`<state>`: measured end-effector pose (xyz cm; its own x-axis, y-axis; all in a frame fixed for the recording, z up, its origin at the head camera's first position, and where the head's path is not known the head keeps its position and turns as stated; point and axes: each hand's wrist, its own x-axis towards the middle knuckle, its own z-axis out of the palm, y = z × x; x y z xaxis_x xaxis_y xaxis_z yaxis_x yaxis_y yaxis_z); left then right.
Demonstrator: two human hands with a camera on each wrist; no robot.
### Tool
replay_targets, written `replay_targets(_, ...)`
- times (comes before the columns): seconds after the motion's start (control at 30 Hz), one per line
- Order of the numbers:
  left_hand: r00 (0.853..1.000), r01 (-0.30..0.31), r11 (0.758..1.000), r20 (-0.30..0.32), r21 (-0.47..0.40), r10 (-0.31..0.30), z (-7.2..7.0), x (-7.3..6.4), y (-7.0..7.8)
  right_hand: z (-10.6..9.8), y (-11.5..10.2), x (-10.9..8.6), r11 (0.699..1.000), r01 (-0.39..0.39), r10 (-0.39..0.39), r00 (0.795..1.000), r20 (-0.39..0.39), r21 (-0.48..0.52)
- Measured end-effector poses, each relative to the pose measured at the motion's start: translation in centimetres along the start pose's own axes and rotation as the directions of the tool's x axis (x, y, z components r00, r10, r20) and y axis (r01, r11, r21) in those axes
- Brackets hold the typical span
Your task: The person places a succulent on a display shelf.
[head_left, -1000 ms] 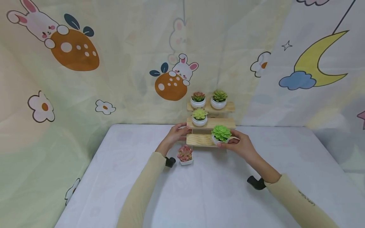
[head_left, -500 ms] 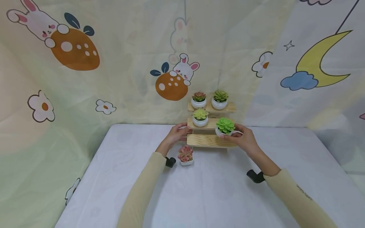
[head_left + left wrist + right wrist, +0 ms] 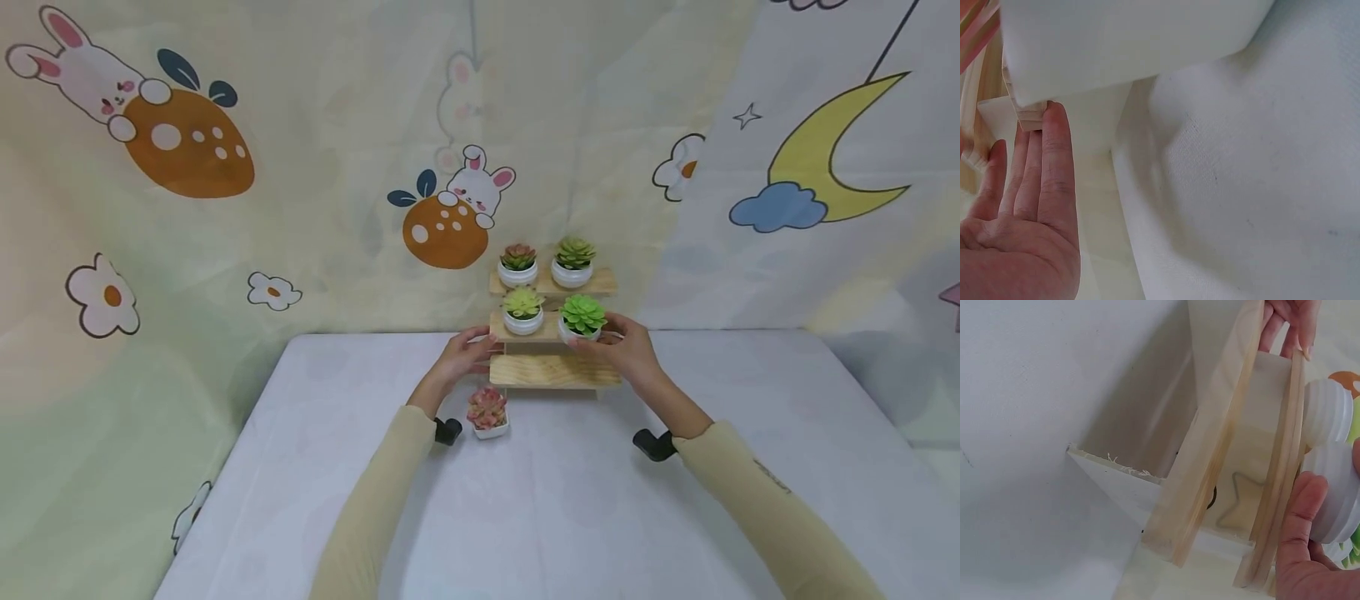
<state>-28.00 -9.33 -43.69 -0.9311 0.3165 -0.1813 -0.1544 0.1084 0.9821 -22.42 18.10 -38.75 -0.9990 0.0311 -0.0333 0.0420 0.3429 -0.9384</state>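
In the head view my right hand [image 3: 626, 346] grips the white pot of a bright green artificial succulent [image 3: 582, 314] at the right of the middle board of a three-tier wooden stand [image 3: 555, 372]. Thumb and fingers hold that pot [image 3: 1335, 490] in the right wrist view, its base close against the board; whether it bears weight there I cannot tell. At the stand's left end, my left hand [image 3: 461, 354] holds the middle board's end, with fairly straight fingers [image 3: 1055, 169] reaching beneath. A yellow-green succulent [image 3: 522, 310] sits left on the same board.
On the top board stand a reddish succulent [image 3: 517, 265] and a dark green one [image 3: 573, 261]. A pink succulent in a square white pot [image 3: 488, 412] is on the white-covered table [image 3: 525, 517], in front of the stand's left end. A printed cloth [image 3: 322, 192] hangs behind.
My right hand has carried the bright green succulent up and back, from the bottom board to the middle board's right side. My left hand has stayed at the stand's left end.
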Motion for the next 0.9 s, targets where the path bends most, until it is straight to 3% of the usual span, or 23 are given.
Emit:
replay_targets(0.2, 1.000, 0.004, 1.000, -0.024, 0.005, -0.004, -0.1, 0.1, -0.4, 0.4, -0.1, 0.6, 1.000, -0.007, 0.007, 1.000, -0.004, -0.015)
replay_targets(0.9, 1.000, 0.001, 1.000, -0.020, 0.010, -0.001, 0.0, 0.1, -0.4, 0.6, -0.8, 1.8, 0.999, -0.018, 0.018, 1.000, -0.009, -0.040)
